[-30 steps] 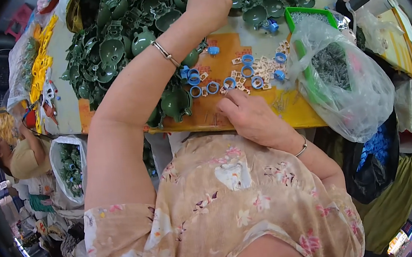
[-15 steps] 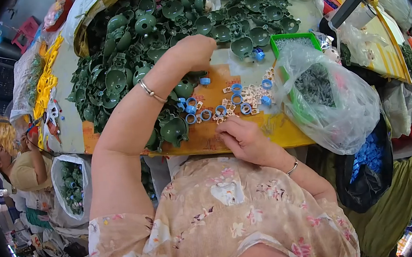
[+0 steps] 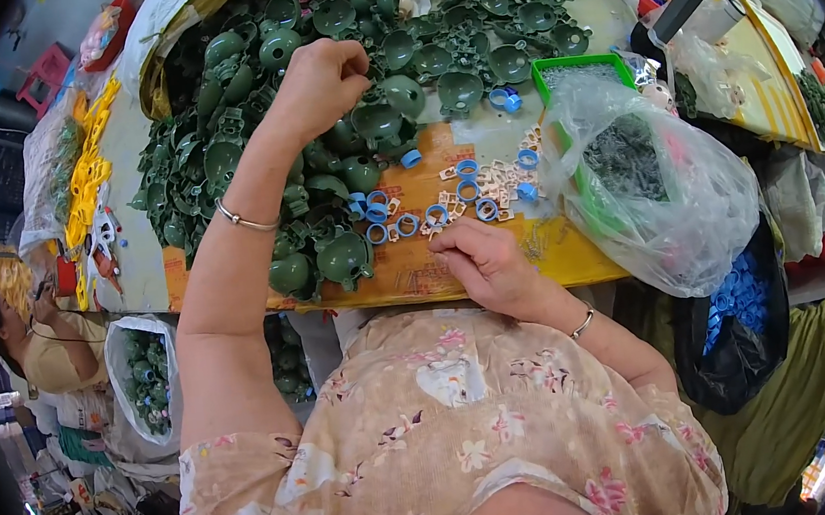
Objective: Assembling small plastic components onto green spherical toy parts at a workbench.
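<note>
My left hand (image 3: 319, 88) hovers over the left part of a large heap of dark green plastic bowl-shaped pieces (image 3: 224, 160). Its fingers are curled in toward the thumb, and whatever they may hold is hidden. Close to the table's front edge, my right hand (image 3: 490, 263) has thumb and fingertips drawn together beside small cream-coloured plastic parts (image 3: 497, 184). I cannot make out what is between them. Several blue rings (image 3: 408, 225) lie scattered among and left of these parts. Another blue piece (image 3: 506, 100) sits farther back, near the green pieces.
At the right, a bright green tray (image 3: 581, 63) of small parts is partly covered by a clear plastic bag (image 3: 670, 220). A black bag of blue parts (image 3: 736, 299) hangs below. A white sack (image 3: 147, 378) of green pieces stands at left, near another person (image 3: 51, 341).
My left hand has swung left and slightly away from me, from the middle of the table to over the green heap. My right hand stays by the small parts.
</note>
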The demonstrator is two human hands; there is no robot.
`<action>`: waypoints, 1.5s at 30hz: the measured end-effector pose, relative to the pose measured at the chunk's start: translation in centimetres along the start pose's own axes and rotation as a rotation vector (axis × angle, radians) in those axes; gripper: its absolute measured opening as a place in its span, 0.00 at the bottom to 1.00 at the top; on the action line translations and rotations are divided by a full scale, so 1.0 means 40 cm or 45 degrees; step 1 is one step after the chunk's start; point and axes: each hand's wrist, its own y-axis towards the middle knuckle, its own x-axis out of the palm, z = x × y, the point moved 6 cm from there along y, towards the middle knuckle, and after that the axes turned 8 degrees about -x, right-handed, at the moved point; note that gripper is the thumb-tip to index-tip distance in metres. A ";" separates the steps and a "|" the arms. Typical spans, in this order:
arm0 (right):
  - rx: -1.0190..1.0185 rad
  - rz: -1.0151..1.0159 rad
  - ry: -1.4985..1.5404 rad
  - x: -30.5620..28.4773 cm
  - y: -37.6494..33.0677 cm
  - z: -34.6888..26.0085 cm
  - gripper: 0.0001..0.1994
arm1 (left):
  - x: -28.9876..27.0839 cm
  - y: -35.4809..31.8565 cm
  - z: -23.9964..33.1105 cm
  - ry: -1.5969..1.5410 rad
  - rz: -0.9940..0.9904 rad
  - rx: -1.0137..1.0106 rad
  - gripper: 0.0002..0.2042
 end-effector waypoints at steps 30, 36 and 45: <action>0.178 0.390 0.263 -0.078 0.025 -0.016 0.07 | 0.098 -0.026 0.089 -0.830 0.159 0.055 0.12; -0.166 0.466 -0.100 -0.127 0.059 -0.045 0.08 | 0.229 -0.138 0.125 -1.429 -0.389 -0.390 0.14; -0.002 0.556 -0.063 -0.123 0.021 -0.005 0.06 | 0.288 -0.186 0.133 -1.981 -0.569 -0.528 0.20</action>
